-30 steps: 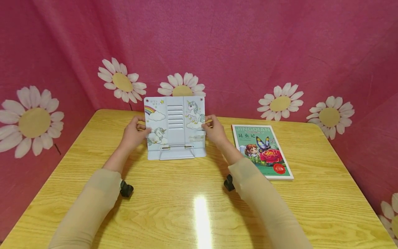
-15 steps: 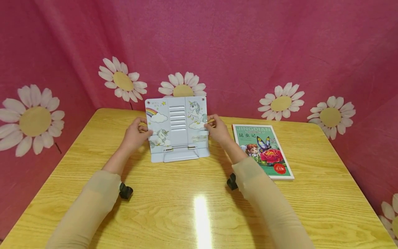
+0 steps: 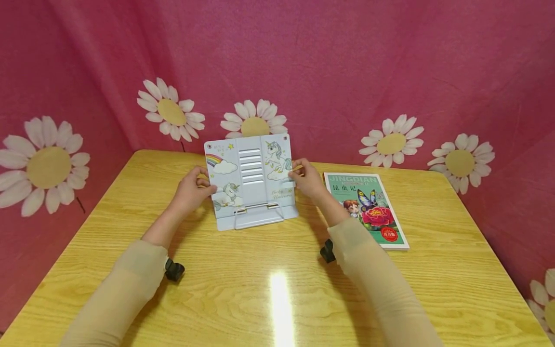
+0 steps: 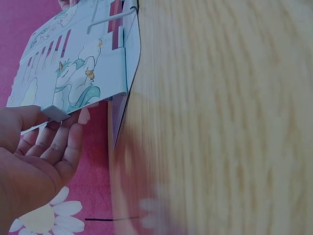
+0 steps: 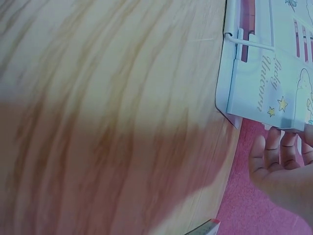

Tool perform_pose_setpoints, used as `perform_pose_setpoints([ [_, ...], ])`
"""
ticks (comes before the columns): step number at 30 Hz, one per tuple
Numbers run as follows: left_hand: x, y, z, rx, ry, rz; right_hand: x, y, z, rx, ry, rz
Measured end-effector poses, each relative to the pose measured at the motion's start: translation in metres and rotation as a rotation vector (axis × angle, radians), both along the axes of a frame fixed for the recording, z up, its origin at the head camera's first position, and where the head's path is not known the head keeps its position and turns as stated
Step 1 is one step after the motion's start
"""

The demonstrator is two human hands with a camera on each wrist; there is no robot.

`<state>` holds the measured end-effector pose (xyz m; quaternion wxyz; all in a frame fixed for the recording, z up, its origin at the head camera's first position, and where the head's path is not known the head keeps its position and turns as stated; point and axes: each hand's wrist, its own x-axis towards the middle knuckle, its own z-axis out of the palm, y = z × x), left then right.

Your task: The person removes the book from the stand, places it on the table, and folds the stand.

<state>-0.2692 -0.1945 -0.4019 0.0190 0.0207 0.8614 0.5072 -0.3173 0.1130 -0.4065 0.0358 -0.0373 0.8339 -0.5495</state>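
A white book stand (image 3: 251, 168) printed with unicorns, clouds and a rainbow stands tilted back on the wooden table, turned slightly askew. My left hand (image 3: 194, 190) grips its left edge, thumb on the front and fingers curled behind. At the opposite edge my right hand (image 3: 307, 179) pinches the panel the same way, close to a small side clip. A wire page holder (image 3: 259, 219) juts out along the stand's bottom ledge. In the left wrist view the thumb lies by a grey clip (image 4: 55, 112) on the panel's edge.
To the right of the stand lies a green-covered book (image 3: 368, 209) with a butterfly and a red flower, partly behind the right forearm. A pink curtain (image 3: 303, 72) with daisies hangs behind the wooden table (image 3: 243, 289). Black wrist cameras (image 3: 174, 271) hang under both sleeves.
Both hands have shifted the book stand a little to the right, and its left side has come nearer, leaving it turned. The green book stays where it was.
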Motion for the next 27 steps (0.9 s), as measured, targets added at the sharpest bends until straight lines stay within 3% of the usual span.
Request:
perform_pose_setpoints([
  [8, 0.006, 0.005, 0.0, -0.002, 0.016, -0.014, -0.002, 0.006, 0.003, 0.005, -0.039, 0.027],
  [27, 0.019, 0.016, -0.002, 0.038, 0.028, -0.012, -0.004, 0.013, 0.005, 0.038, -0.02, 0.046],
])
